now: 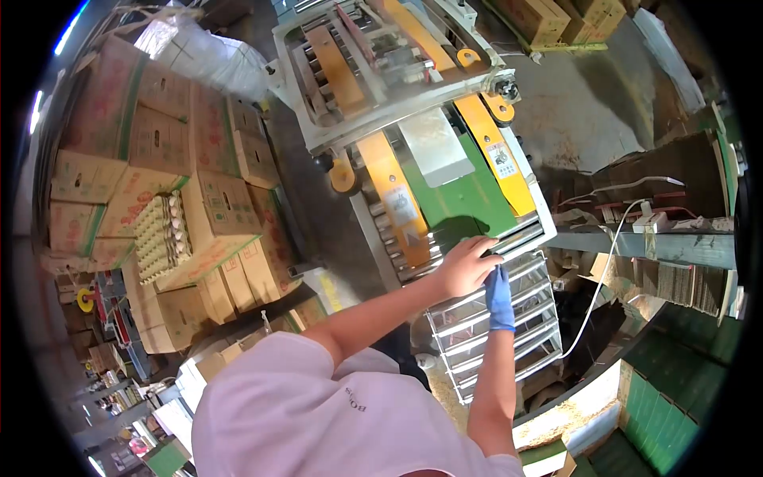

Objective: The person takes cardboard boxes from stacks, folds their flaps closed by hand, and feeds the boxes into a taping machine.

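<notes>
A green carton (477,197) lies between the yellow side rails of a roller machine, partly under a pale metal plate (435,147). My bare left hand (465,268) is at the carton's near end, its visible fingers stretched out and apart. Close against it is my right hand (500,300) in a blue glove. The right fingertips are partly hidden near the left hand, so what they touch or hold cannot be made out. Below both hands is a roller conveyor (501,324) with metal rollers.
Stacked brown cartons (159,131) stand on the left, with egg trays (163,237) on them. The machine's upper frame (389,115) crosses ahead. On the right, a white cable (610,262) hangs beside a metal beam (691,249) and flattened cardboard (679,288). Green panels (660,405) are at lower right.
</notes>
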Tool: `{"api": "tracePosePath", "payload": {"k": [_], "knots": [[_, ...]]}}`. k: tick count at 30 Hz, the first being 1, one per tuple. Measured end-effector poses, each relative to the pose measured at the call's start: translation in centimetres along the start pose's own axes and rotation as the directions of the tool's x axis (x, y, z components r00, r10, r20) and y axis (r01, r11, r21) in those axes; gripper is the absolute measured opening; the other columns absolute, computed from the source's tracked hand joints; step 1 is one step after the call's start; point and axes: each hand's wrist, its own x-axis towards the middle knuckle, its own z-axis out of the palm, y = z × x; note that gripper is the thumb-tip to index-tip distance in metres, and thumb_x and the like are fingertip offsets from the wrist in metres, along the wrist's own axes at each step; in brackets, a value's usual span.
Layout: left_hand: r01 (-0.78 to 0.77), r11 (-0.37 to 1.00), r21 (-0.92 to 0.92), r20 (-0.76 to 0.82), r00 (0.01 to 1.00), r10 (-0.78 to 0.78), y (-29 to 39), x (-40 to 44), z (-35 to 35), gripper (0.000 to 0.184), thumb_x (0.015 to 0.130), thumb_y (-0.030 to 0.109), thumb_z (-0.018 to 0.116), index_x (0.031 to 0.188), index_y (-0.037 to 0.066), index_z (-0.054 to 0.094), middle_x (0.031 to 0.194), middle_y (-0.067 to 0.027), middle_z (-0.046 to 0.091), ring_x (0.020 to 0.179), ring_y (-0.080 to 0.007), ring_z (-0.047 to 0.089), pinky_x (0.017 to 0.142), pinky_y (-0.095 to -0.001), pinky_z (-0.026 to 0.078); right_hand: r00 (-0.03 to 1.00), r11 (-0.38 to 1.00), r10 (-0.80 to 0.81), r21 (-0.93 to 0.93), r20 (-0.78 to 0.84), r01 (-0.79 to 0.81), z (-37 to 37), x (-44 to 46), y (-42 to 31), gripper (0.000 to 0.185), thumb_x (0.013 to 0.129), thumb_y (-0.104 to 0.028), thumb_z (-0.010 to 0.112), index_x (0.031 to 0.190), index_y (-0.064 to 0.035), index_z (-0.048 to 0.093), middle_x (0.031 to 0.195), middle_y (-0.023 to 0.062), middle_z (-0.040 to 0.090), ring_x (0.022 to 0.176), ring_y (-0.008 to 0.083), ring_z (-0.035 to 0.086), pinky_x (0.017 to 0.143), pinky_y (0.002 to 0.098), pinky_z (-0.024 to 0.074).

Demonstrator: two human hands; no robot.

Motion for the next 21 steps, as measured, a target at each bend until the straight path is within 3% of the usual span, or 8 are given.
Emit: {"api": "tracePosePath", "payload": {"k": [4, 7, 11, 12, 14, 16, 20, 21], "knots": [[0.011, 0.995, -0.101, 0.105, 0.994, 0.0, 5.0, 1.1, 4.3, 0.02, 0.09, 0.02, 0.071, 0.106, 0.009, 0.07, 0.12, -0.0125, 0.065, 0.111, -0.0343, 0.062, 0.093, -0.046, 0.05, 0.954, 0.941, 0.095, 0.337, -0.285, 0.007, -3.7, -10.2, -4.7, 0.046, 0.11, -0.024, 0.045, 0.144, 0.0072, 0.049, 0.138, 0.0229, 0.057, 0.122, 0.0295, 0.059, 0.105, 0.038, 0.0467], [0.043, 0.967, -0.252, 0.278, 0.96, 0.03, 12.5, 0.4, 9.0, 0.021, 0.09, 0.021, 0.07, 0.106, 0.007, 0.07, 0.113, -0.0119, 0.066, 0.107, -0.0332, 0.063, 0.092, -0.0453, 0.051, 0.827, 0.95, 0.106, 0.302, -0.552, 0.079, -6.9, -22.7, -5.2, 0.049, 0.109, -0.026, 0.048, 0.142, 0.0097, 0.051, 0.132, 0.0213, 0.063, 0.121, 0.0255, 0.061, 0.107, 0.0371, 0.0451], [-0.064, 0.844, -0.532, 0.451, 0.822, 0.347, 27.1, -5.4, 17.4, 0.026, 0.089, 0.024, 0.071, 0.109, 0.007, 0.071, 0.114, -0.0133, 0.067, 0.107, -0.0351, 0.064, 0.094, -0.0429, 0.052, 0.28, 0.983, 0.144, 0.17, -0.949, 0.07, -9.2, -44.6, -2.4, 0.037, 0.103, -0.013, 0.056, 0.134, 0.0067, 0.06, 0.118, 0.0164, 0.071, 0.111, 0.0232, 0.065, 0.101, 0.0375, 0.049], [-0.131, 0.823, -0.553, 0.481, 0.756, 0.443, 30.4, -7.8, 20.4, 0.028, 0.087, 0.021, 0.074, 0.111, 0.007, 0.071, 0.118, -0.0133, 0.067, 0.112, -0.0342, 0.063, 0.097, -0.0436, 0.051, 0.127, 0.999, -0.023, -0.019, -0.992, 0.031, -9.5, -50.0, -1.4, 0.033, 0.101, -0.009, 0.056, 0.13, 0.0062, 0.062, 0.124, 0.0182, 0.069, 0.116, 0.0268, 0.063, 0.104, 0.04, 0.0467], [-0.153, 0.765, -0.626, 0.538, 0.626, 0.565, 38.0, -12.6, 23.7, 0.046, 0.083, 0.019, 0.078, 0.125, 0.009, 0.067, 0.136, -0.0195, 0.056, 0.128, -0.0391, 0.052, 0.107, -0.0465, 0.045, -0.104, 0.896, -0.265, -0.205, -0.959, -0.394, -10.2, -60.5, -1.2, 0.042, 0.093, -0.009, 0.064, 0.133, 0.0038, 0.059, 0.135, 0.0237, 0.06, 0.13, 0.0414, 0.052, 0.113, 0.0474, 0.038], [-0.296, 0.694, -0.656, 0.504, 0.513, 0.695, 44.4, -16.9, 27.4, 0.063, 0.083, 0.023, 0.08, 0.14, 0.01, 0.059, 0.154, -0.0241, 0.04, 0.141, -0.0439, 0.038, 0.116, -0.051, 0.034, -0.265, 0.754, -0.347, -0.099, -0.9, -0.649, -11.2, -69.1, 1.6, 0.057, 0.09, -0.018, 0.071, 0.142, -0.0025, 0.055, 0.145, 0.0227, 0.053, 0.136, 0.0428, 0.046, 0.114, 0.0506, 0.0346], [-0.403, 0.658, -0.636, 0.603, 0.272, 0.75, 54.1, -22.6, 33.9, 0.083, 0.085, 0.043, 0.079, 0.154, 0.015, 0.042, 0.166, -0.0252, 0.016, 0.152, -0.0469, 0.016, 0.122, -0.0546, 0.023, -0.234, 0.533, -0.341, 0.018, -0.911, -0.846, -15.7, -79.6, 8.7, 0.072, 0.084, -0.034, 0.076, 0.145, -0.006, 0.052, 0.148, 0.0211, 0.05, 0.138, 0.0436, 0.043, 0.117, 0.0562, 0.0273], [-0.422, 0.693, -0.585, 0.614, 0.329, 0.718, 55.4, -23.4, 35.7, 0.083, 0.085, 0.043, 0.079, 0.154, 0.015, 0.042, 0.166, -0.0249, 0.015, 0.152, -0.0472, 0.017, 0.122, -0.0543, 0.022, -0.178, 0.551, -0.304, -0.021, -0.936, -0.834, -17.2, -80.9, 8.9, 0.072, 0.083, -0.034, 0.077, 0.145, -0.0079, 0.052, 0.147, 0.0212, 0.051, 0.139, 0.0439, 0.041, 0.118, 0.0563, 0.0268]]}}
